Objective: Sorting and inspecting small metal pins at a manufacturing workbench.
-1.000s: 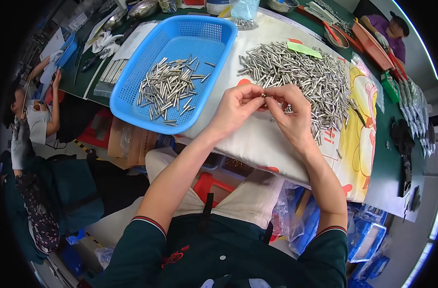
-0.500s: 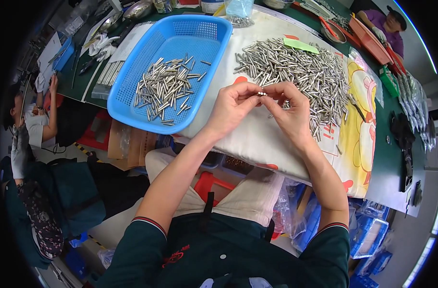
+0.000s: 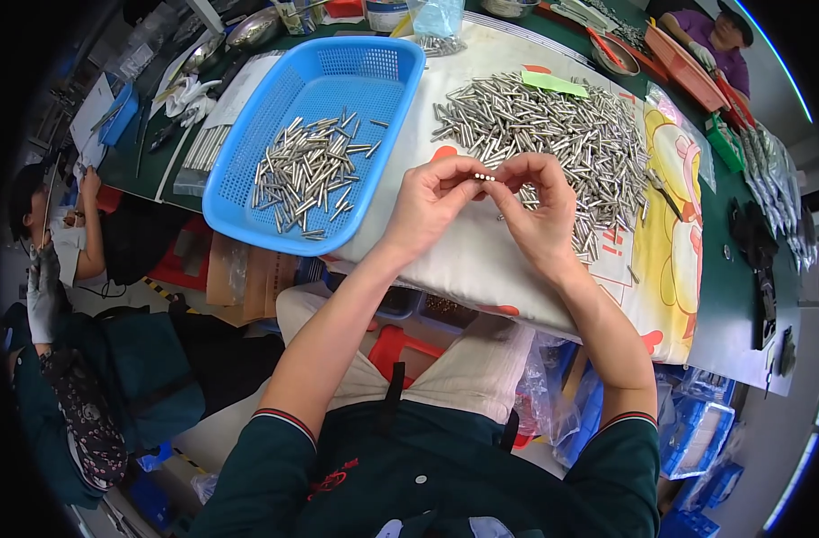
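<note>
My left hand [image 3: 435,204] and my right hand [image 3: 540,204] meet fingertip to fingertip above the cloth. Pinched between them is a short row of metal pins [image 3: 484,177], their bright ends turned toward me. Both hands are closed on this row, and the fingers hide the rest of the pins' length. Just beyond my right hand lies a large heap of similar metal pins [image 3: 553,121]. To the left stands a blue plastic basket [image 3: 226,179], with a smaller pile of pins [image 3: 306,166] on its bottom.
A light printed cloth [image 3: 481,269] covers this part of the green table [image 3: 728,296]. On the heap rests a green paper strip [image 3: 553,84]. A dark slim tool [image 3: 668,202] lies right of it. Co-workers sit at the far left and far right, near a red tray [image 3: 683,67].
The pins between my fingertips now show as a neater side-by-side row, where they looked bunched before. My hands have barely moved; the whole view has shifted slightly.
</note>
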`<state>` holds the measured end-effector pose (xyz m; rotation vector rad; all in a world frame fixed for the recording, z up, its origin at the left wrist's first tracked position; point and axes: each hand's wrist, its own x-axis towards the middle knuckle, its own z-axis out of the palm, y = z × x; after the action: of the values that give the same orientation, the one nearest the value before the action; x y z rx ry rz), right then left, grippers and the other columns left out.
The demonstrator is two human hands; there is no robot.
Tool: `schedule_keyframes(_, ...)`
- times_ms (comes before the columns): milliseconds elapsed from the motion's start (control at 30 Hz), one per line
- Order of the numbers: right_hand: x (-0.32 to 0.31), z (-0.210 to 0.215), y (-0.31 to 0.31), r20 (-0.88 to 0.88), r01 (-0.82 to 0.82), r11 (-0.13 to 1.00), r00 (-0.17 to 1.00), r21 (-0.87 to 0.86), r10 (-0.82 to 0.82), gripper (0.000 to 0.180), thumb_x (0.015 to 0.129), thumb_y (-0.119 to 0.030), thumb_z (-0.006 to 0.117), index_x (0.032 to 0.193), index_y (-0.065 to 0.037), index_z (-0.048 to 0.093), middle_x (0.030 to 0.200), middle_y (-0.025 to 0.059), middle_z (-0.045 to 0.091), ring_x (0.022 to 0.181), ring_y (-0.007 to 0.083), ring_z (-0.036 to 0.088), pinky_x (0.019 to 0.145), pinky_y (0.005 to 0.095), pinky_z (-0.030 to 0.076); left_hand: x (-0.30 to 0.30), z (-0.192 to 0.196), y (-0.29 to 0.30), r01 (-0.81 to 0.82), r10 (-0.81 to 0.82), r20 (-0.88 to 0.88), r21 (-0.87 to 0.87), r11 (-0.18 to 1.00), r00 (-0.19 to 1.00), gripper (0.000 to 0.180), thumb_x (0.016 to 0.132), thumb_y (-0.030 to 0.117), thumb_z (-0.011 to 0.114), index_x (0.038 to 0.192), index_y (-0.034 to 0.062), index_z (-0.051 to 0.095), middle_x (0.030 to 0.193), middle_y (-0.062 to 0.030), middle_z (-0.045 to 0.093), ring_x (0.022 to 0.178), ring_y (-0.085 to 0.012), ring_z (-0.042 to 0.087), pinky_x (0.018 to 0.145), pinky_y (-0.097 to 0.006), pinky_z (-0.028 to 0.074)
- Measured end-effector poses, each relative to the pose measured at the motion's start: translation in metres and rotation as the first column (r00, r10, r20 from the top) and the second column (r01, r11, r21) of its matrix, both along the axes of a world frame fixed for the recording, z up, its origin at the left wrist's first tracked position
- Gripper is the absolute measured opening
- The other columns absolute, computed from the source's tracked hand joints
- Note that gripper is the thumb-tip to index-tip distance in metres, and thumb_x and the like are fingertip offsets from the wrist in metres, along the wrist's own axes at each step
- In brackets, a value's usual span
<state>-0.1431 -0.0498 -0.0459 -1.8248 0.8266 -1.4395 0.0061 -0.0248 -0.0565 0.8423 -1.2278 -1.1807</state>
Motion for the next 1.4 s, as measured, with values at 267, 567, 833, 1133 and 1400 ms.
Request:
schedule_keyframes(267, -0.001, 0.0, 0.0, -0.073, 0.002, 0.995, 0.997, -0.104, -0.01, 0.022, 0.069, 0.004, 0.07, 0.085, -0.002, 0.056, 0.078, 0.0058, 0.059, 0.066, 0.0133, 0.055, 0.058, 0.0247, 0.046, 0.001, -0.001, 0.001, -0.025, 0.025, 0.008, -0.028, 0.999, 1.0, 0.015, 0.084, -0.005, 0.056, 0.097, -0.0029, 0.061, 0.09, -0.0047, 0.064, 0.084, -0.0106, 0.061, 0.075, -0.022, 0.049)
schedule_keyframes(567, -0.001, 0.006, 0.003, -0.111, 0.032, 0.996, 0.993, -0.079, -0.041, 0.021, 0.068, 0.003, 0.069, 0.085, -0.003, 0.059, 0.075, 0.0047, 0.059, 0.063, 0.013, 0.052, 0.057, 0.0242, 0.044, 0.001, -0.001, 0.001, 0.012, -0.011, -0.033, 0.031, 0.999, 0.999, 0.015, 0.084, -0.004, 0.057, 0.097, -0.0031, 0.062, 0.091, -0.006, 0.064, 0.084, -0.0125, 0.062, 0.075, -0.024, 0.052)
schedule_keyframes(833, -0.001, 0.009, 0.004, -0.136, 0.031, 0.991, 0.99, -0.127, -0.048, 0.019, 0.068, 0.003, 0.069, 0.084, -0.003, 0.06, 0.074, 0.0056, 0.059, 0.062, 0.0127, 0.054, 0.056, 0.0243, 0.045, 0.002, -0.002, 0.002, 0.007, -0.007, -0.021, 0.011, 1.0, 1.0, 0.017, 0.083, -0.003, 0.058, 0.099, -0.0026, 0.063, 0.091, -0.0067, 0.065, 0.084, -0.0124, 0.062, 0.076, -0.024, 0.051)
schedule_keyframes(1133, -0.002, 0.011, 0.006, -0.127, 0.005, 0.986, 0.991, -0.166, -0.026, 0.02, 0.069, 0.006, 0.068, 0.085, -0.001, 0.06, 0.077, 0.0073, 0.06, 0.066, 0.0151, 0.06, 0.059, 0.0248, 0.049, 0.001, 0.0, 0.003, 0.001, -0.002, -0.026, -0.036, 0.999, 1.0, 0.018, 0.082, -0.006, 0.057, 0.097, -0.0021, 0.064, 0.093, -0.0067, 0.065, 0.085, -0.0122, 0.061, 0.078, -0.025, 0.05)
schedule_keyframes(1400, -0.002, 0.012, 0.006, -0.137, -0.015, 0.982, 0.99, -0.188, -0.011, 0.021, 0.069, 0.007, 0.068, 0.088, -0.001, 0.062, 0.078, 0.008, 0.06, 0.067, 0.0155, 0.06, 0.06, 0.0253, 0.049, -0.001, -0.001, 0.002, -0.046, 0.048, 0.02, -0.117, 0.992, 0.999, 0.017, 0.081, -0.008, 0.056, 0.095, -0.0029, 0.064, 0.092, -0.0061, 0.065, 0.086, -0.0125, 0.061, 0.078, -0.025, 0.05)
